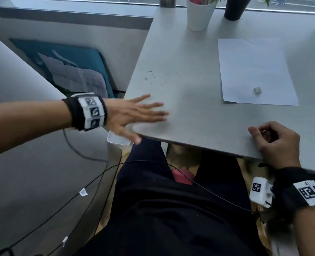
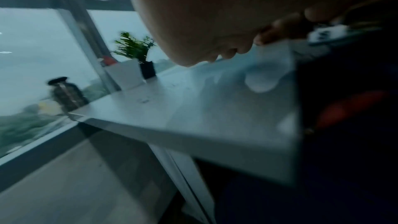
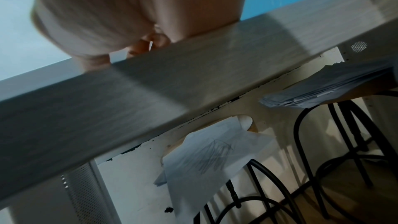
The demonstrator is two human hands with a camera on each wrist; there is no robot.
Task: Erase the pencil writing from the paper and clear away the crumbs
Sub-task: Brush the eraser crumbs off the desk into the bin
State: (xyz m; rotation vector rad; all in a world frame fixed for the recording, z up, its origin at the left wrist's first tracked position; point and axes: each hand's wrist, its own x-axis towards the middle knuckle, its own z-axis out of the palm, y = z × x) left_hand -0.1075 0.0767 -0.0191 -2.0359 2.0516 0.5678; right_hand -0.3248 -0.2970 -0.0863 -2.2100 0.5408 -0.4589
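Note:
A white sheet of paper (image 1: 254, 71) lies on the right of the grey table (image 1: 190, 111), with no writing that I can make out on it. A small grey eraser (image 1: 257, 90) sits near the sheet's front edge. Dark crumbs (image 1: 156, 78) are scattered on the bare table to the left of the paper. My left hand (image 1: 153, 112) (image 2: 217, 55) is flat with straight fingers over the near left corner, below the crumbs. My right hand (image 1: 269, 135) (image 3: 148, 45) rests at the front edge with curled fingers. I see nothing held in it.
A white pot (image 1: 201, 13), a black pot (image 1: 234, 8) and a metal cylinder (image 1: 167, 1) stand at the far edge by the window. A white rounded object (image 1: 119, 139) sits just below the left corner. Under the table are stools with loose sheets (image 3: 215, 156). Cables cross my lap.

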